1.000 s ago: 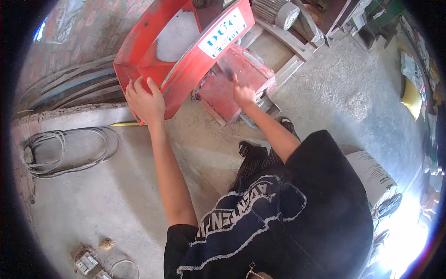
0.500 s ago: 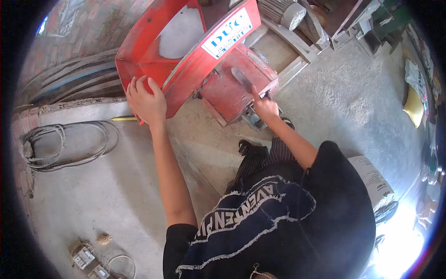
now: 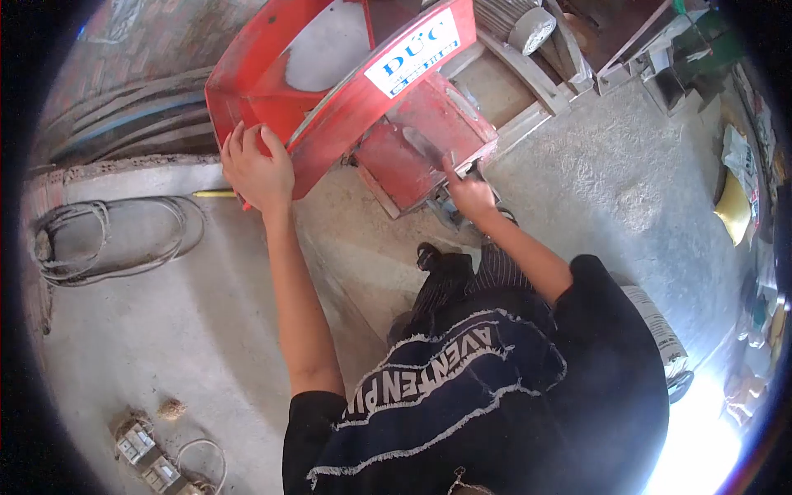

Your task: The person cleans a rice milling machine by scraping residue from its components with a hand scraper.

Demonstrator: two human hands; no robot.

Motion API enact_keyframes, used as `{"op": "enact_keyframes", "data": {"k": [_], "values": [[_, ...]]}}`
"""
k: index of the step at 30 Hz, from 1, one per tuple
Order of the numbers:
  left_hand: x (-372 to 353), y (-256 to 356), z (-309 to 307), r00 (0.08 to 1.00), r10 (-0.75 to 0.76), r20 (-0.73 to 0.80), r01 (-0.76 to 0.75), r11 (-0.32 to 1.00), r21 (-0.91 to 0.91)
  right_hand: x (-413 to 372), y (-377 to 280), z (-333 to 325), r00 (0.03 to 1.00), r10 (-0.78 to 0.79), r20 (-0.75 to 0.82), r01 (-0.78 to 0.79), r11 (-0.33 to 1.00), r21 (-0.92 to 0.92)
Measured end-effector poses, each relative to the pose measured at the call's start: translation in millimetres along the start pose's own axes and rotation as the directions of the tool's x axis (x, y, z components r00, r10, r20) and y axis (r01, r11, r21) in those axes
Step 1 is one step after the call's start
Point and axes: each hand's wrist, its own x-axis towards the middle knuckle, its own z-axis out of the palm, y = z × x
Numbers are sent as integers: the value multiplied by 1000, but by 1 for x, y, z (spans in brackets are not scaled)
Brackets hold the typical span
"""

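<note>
Head view: at far left a cable coil (image 3: 107,243) lies on the concrete slab (image 3: 190,330), and a thin yellow stick (image 3: 213,194) lies just beside the left hand (image 3: 257,169). That hand is laid open, fingers (image 3: 250,136) slightly spread and flat against the lower corner of the red hopper (image 3: 272,49), with the forearm running straight down to the shoulder and the elbow nearly extended. The hopper stands tilted and carries a white label (image 3: 412,51) on its side wall. Below it, touching its underside, sits the red housing (image 3: 396,169) of the same machine. A grey tool (image 3: 422,144) lies against the top face of this housing; it is too blurred to tell brush from blade. The right hand (image 3: 470,196) is closed round the tool's handle, wrist low, elbow bent and drawn in towards the body. Judged from this pose, the step in hand is working the tool over the housing face while the other hand braces the machine. A further stroke calls for firm bracing at the hopper and a flat tool angle. A printed sack (image 3: 660,326) stands at far right.
</note>
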Motion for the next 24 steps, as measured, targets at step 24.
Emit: {"op": "enact_keyframes", "data": {"k": [24], "values": [[-2,-3,3,997,-13,-74,8,997,-72,15,-49,53,959,200,-199,-193,980,56]]}}
